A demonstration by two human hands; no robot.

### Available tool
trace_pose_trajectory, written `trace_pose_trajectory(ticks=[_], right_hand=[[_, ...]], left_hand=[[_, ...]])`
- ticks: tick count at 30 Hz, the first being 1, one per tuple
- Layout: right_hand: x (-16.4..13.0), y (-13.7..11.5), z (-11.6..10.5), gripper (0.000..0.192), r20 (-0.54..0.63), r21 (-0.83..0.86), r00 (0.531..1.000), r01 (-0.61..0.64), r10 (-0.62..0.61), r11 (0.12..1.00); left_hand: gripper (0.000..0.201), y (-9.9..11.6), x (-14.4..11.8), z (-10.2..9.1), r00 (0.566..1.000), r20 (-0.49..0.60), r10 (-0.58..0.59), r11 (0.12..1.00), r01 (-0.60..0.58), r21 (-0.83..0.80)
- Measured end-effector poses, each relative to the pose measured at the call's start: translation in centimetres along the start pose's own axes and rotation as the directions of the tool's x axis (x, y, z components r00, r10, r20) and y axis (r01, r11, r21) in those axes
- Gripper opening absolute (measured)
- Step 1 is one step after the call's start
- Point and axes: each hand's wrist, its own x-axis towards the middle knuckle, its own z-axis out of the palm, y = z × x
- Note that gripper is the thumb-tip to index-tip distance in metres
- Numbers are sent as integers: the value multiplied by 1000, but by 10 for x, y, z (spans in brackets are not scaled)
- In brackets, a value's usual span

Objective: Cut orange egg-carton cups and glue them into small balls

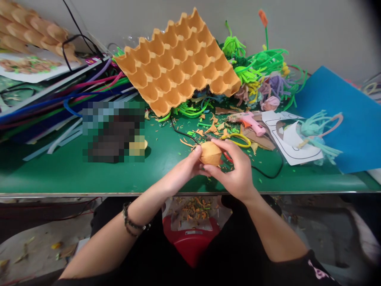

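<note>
Between my two hands is a small orange-tan egg carton cup point(210, 153), held just above the front part of the green table. My left hand point(190, 163) grips its left side with the thumb on top, its other fingers partly hidden underneath. My right hand point(236, 169) holds the right side, forefinger at the upper edge and thumb below. Behind the hands lies a tool with a yellow handle point(242, 140), and a red handle shows beside my right fingers. A pink glue gun point(251, 123) rests farther back. Another cut cup point(142, 146) sits to the left, partly blurred out.
A large orange egg tray point(178, 63) leans at the back, with a hole cut in its lower edge. Green and purple pipe-cleaner bundles point(262, 71) lie beside it. Blue sheet point(342, 123) and paper cutouts point(293, 139) are right. A black cord and scraps cross the table.
</note>
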Motion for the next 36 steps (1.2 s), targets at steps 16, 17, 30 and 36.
trace_pose_trajectory(ticks=[16,17,30,36], right_hand=[[2,1,-1,26,-23,94,991,-133,136,987],[3,2,-1,26,-22,105,991,-126,129,987],[1,5,-1,45,30,-44,994,108,-107,993],[2,5,-2,36,27,-34,999,25,-24,999]], left_hand=[[55,3,-3,-8,922,69,380,739,-348,577],[54,4,-3,-8,925,70,374,745,-344,571],[48,5,3,-13,980,-70,185,957,-164,239],[52,1,1,-18,988,-55,142,982,-133,135]])
